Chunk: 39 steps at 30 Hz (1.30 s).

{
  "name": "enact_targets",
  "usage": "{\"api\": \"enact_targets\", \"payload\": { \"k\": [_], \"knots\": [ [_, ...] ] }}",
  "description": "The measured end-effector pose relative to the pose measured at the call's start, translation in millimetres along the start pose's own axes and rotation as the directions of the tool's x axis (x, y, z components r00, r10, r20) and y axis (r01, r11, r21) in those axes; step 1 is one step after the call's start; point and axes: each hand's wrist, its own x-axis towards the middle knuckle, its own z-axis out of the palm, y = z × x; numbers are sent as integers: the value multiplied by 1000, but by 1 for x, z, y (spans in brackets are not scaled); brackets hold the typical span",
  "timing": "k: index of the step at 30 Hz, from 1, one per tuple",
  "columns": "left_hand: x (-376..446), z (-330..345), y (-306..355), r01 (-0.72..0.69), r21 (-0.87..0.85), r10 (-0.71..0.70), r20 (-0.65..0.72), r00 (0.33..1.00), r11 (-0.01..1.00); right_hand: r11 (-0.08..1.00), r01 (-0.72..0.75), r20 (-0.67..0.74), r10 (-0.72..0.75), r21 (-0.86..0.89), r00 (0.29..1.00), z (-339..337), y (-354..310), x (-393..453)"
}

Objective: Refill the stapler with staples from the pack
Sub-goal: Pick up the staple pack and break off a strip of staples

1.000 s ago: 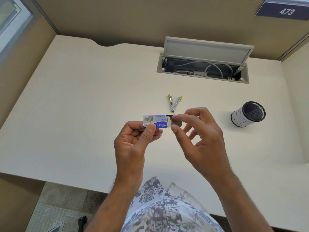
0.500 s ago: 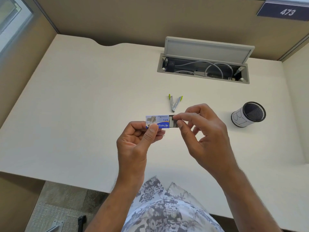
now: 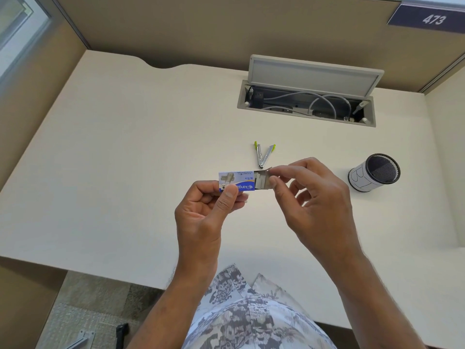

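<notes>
A small blue and white staple pack (image 3: 236,181) is held above the desk. My left hand (image 3: 208,210) grips its left end between thumb and fingers. My right hand (image 3: 309,197) pinches the grey inner tray (image 3: 263,181) that sticks out of the pack's right end, with its flap raised. The small stapler (image 3: 263,154), silver with green tips, lies swung open in a V on the desk just beyond the pack, touched by neither hand.
A black mesh cup (image 3: 375,172) wrapped in white paper lies on its side at the right. An open cable hatch (image 3: 307,107) with grey cables sits in the cream desk (image 3: 125,159) at the back. Partition walls close in the back and both sides.
The grey inner tray, pushed nearly into the sleeve half a second ago, now sticks out of the pack's right end again, with its flap raised under my right fingers.
</notes>
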Motion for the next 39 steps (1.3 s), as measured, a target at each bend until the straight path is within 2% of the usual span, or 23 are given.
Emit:
{"api": "enact_targets", "payload": {
  "k": [8,14,20,27,39],
  "knots": [
    [-2,3,-4,-43,52,43,5,999,998,984,-158,-25,156,-85,987,6,-10,1],
    [-2,3,-7,-40,64,40,2,999,997,963,-226,-47,221,-144,974,14,-12,4],
    [-3,4,-7,-36,67,36,10,999,997,948,-187,-125,159,-257,979,20,-18,0],
    [-3,4,-7,-9,57,9,10,1000,998,960,-91,-176,44,-266,983,24,-19,-5],
    [-5,5,-7,22,43,-22,4,1000,999,977,-120,-204,83,-175,975,30,-7,-9]
  ]
}}
